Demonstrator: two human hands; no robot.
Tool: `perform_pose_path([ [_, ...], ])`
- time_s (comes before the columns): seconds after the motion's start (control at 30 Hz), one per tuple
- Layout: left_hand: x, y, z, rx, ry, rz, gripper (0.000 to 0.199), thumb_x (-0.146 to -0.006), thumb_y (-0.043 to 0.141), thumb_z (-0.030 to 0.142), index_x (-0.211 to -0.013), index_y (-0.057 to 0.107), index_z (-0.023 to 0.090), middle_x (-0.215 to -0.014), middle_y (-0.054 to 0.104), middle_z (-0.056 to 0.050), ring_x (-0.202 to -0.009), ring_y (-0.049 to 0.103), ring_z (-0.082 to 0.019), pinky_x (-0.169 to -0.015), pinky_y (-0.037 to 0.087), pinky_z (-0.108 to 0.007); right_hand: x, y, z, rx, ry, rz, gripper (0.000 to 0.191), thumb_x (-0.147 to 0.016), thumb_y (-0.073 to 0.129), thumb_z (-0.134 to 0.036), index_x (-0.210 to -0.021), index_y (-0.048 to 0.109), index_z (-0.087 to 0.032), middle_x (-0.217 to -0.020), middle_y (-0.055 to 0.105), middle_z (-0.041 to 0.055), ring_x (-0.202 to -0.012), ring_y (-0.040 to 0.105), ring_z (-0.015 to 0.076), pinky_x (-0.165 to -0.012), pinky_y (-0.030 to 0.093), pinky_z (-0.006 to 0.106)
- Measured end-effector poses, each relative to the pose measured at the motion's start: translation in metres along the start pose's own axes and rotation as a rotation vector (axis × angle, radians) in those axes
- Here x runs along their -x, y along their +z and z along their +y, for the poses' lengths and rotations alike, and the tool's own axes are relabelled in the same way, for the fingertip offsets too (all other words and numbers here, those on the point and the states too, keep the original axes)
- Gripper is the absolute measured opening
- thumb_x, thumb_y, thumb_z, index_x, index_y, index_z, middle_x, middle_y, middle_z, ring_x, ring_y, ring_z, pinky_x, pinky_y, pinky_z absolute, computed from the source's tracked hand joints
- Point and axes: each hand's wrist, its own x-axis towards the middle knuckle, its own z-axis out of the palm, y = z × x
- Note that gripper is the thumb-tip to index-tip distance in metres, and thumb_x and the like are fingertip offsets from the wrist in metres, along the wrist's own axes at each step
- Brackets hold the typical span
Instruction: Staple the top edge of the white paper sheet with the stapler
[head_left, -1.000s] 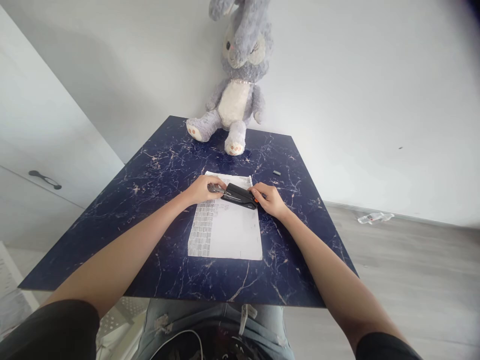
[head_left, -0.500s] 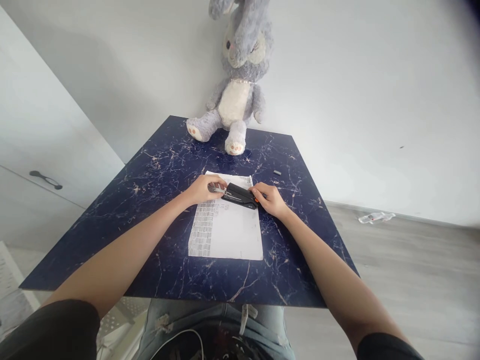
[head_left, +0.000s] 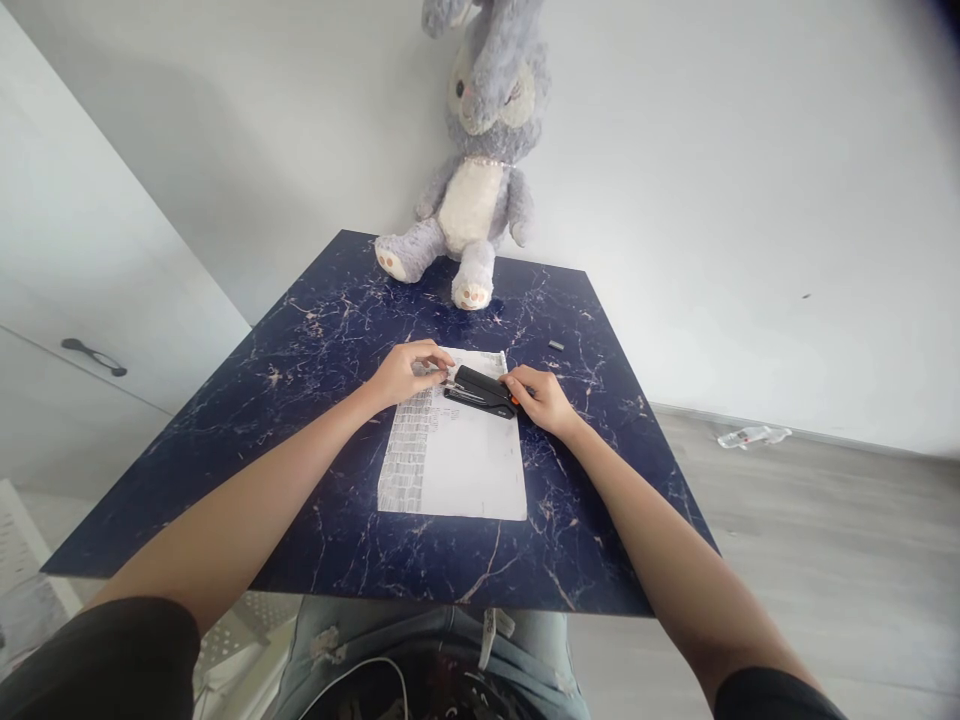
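A black stapler (head_left: 480, 391) lies over the upper part of a printed white sheet (head_left: 472, 465) on the dark blue marbled table (head_left: 345, 545). My right hand (head_left: 538, 397) is closed round the stapler's right end, where a bit of orange shows. At the left end of the stapler is my left hand (head_left: 415, 372), its thumb and fingers bent towards a thin metal part that sticks out there. Whether the fingertips grip that part is too small to tell. Behind the sheet, to the right, lies a small grey piece (head_left: 556, 346).
A big grey plush rabbit (head_left: 472, 205) sits at the table's back edge against the wall. Clear plastic packaging (head_left: 754, 436) lies on the floor to the right. A white cabinet with a dark handle (head_left: 94, 356) stands at the left.
The metal part at the stapler's left end stuck out further before; now less of it shows beyond the stapler. My left fingers have shifted slightly. My right hand keeps its hold.
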Motion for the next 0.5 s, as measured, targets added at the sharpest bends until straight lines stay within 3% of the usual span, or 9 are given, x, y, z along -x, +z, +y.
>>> perform_pose_path([
  [0.23, -0.001, 0.003, -0.005, 0.084, -0.079, 0.089, 0.029, -0.091, 0.074, 0.045, -0.100, 0.075, 0.017, -0.104, 0.074, -0.009, -0.085, 0.072, -0.019, -0.081, 0.059, -0.034, 0.000, -0.001, -0.002, -0.002, 0.017, -0.002, 0.051, -0.111, 0.040, -0.050, -0.078, 0.066, -0.022, -0.077, 0.065, 0.0045, -0.073, 0.061, 0.0192, -0.073, 0.047, 0.035],
  [0.5, -0.001, 0.003, -0.012, 0.094, -0.127, 0.146, 0.024, -0.094, 0.070, 0.039, -0.103, 0.079, 0.018, -0.104, 0.080, -0.009, -0.092, 0.075, -0.022, -0.084, 0.059, -0.035, 0.001, 0.000, -0.001, -0.010, 0.040, -0.005, 0.051, -0.111, 0.041, -0.051, -0.076, 0.064, -0.021, -0.076, 0.065, 0.0052, -0.071, 0.060, 0.0184, -0.070, 0.045, 0.034],
])
